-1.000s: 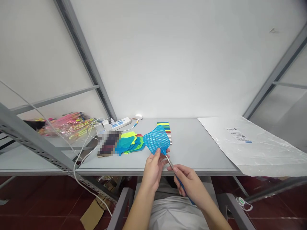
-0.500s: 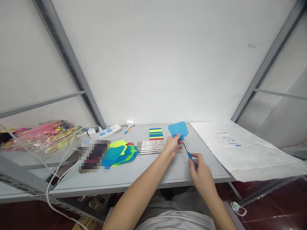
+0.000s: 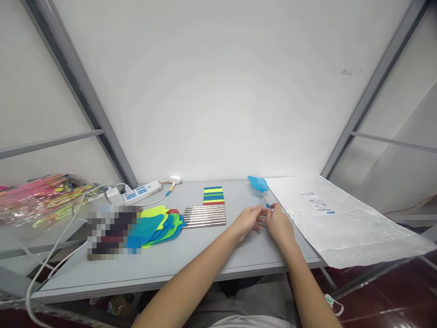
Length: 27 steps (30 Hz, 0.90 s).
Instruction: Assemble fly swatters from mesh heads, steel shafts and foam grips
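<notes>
A blue fly swatter (image 3: 258, 184) with a short metal rod points away from me over the table, its head tilted. My right hand (image 3: 280, 225) is closed round its blue handle. My left hand (image 3: 247, 223) is closed with its fingertips at the same handle, meeting the right fingers; the handle's lower part is hidden. To the left, a fanned pile of blue, green, yellow and red swatter heads (image 3: 155, 223) lies beside a row of metal rods (image 3: 205, 216). Behind the rods is a row of coloured handles (image 3: 213, 195).
A white plastic sheet (image 3: 327, 228) with a printed label covers the table's right end and hangs over its edge. At the back left are a power strip (image 3: 143, 191) and cables. Bagged colourful items (image 3: 41, 200) lie farther left. Metal posts (image 3: 368, 91) frame the workspace.
My left hand has moved from the swatter's head down to the handle, beside my right hand. The swatter's head has tilted. The camera view has shifted slightly.
</notes>
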Available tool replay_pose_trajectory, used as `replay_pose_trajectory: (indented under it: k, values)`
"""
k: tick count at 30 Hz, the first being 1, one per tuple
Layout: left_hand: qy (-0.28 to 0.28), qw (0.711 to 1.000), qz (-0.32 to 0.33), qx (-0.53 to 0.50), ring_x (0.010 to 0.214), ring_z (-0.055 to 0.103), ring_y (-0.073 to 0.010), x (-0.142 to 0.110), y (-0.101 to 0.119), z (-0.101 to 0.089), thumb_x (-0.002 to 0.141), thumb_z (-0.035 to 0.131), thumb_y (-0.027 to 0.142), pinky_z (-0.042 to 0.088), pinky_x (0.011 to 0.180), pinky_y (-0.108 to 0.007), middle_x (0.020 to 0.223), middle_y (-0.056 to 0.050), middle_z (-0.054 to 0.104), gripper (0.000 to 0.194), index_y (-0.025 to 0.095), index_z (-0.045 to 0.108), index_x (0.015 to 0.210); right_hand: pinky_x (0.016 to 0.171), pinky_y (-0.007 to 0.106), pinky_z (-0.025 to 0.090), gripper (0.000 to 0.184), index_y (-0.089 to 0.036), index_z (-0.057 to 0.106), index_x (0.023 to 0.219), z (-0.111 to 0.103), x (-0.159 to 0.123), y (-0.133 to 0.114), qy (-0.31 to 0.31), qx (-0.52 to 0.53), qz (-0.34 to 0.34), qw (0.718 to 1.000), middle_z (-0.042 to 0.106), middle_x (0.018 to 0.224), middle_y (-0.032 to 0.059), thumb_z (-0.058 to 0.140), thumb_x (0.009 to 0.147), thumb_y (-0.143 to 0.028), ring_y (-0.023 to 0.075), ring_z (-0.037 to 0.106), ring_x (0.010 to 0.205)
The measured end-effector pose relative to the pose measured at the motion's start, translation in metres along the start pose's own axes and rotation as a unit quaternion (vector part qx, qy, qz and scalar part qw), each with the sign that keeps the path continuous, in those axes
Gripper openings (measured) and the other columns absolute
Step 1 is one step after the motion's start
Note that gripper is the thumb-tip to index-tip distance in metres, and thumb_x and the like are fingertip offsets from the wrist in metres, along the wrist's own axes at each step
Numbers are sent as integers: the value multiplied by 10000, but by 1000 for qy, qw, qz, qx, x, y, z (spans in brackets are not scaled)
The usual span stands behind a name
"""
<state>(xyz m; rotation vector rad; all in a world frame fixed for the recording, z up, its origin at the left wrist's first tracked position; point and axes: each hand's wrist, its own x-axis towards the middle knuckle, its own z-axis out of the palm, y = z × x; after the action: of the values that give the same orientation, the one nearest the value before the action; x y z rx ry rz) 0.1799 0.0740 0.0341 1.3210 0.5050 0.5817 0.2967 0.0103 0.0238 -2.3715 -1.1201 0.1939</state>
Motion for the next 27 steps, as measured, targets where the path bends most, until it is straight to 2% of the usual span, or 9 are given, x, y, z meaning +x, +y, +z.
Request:
replay_pose_trajectory:
  k: [3,7,9,11,14,19,22,25,27]
  values:
    - [6,993,74,89,838,609,-205,-43,13,-15,793,676,421,457,731,-295,910,-73,695,244,213,738,904,721,356,422,328,-121,467,1177,6,15,0,-26,-50,-11,998,685,885,159,316,963,-318,282,666,847]
    - [39,970,147,187,933,582,-246,-103,27,-64,772,704,321,388,923,-355,895,-84,700,110,244,751,835,700,394,430,291,-94,490,1106,15,26,-1,-54,-103,-37,993,660,841,169,296,947,-243,317,662,821]
    - [78,909,219,345,908,587,-258,-128,29,-94,815,649,299,389,911,-387,907,-90,703,130,261,745,895,696,393,432,279,-93,492,1090,18,27,-2,-61,-120,-50,990,647,874,173,283,933,-192,318,659,839]
    - [147,851,243,442,917,584,-262,-146,27,-122,846,604,271,393,904,-395,911,-86,704,146,261,734,911,697,393,434,276,-96,491,1089,19,25,-4,-61,-133,-60,987,629,932,181,286,930,-189,318,657,860]
    - [222,804,251,491,940,566,-259,-162,22,-152,884,544,253,393,915,-408,930,-84,697,168,239,709,917,696,400,438,297,-108,479,1126,20,18,-4,-51,-148,-67,985,606,996,176,297,949,-263,312,655,856]
    - [256,754,252,549,1040,522,-254,-163,13,-164,916,495,231,379,968,-434,1061,-75,670,186,224,678,952,658,373,440,357,-139,475,1179,22,12,1,-36,-164,-57,984,613,1021,145,277,964,-343,287,656,838]
    - [246,718,214,615,1141,456,-272,-161,8,-163,923,487,220,352,999,-469,1220,-61,610,209,235,664,1033,619,348,432,425,-147,409,1288,24,11,4,-23,-171,-54,984,599,1104,142,243,973,-379,274,654,848]
    - [252,687,168,661,1203,401,-301,-162,5,-165,926,489,237,358,978,-491,1330,-55,541,248,256,640,1122,538,325,401,503,-137,302,1388,28,5,4,22,-183,-69,981,549,1176,145,223,978,-417,251,645,793]
    - [258,672,145,679,1219,382,-318,-162,3,-165,929,485,251,369,956,-500,1367,-54,509,261,267,633,1144,481,309,367,512,-150,305,1396,30,-1,3,55,-195,-98,974,541,1142,126,224,980,-438,231,627,730]
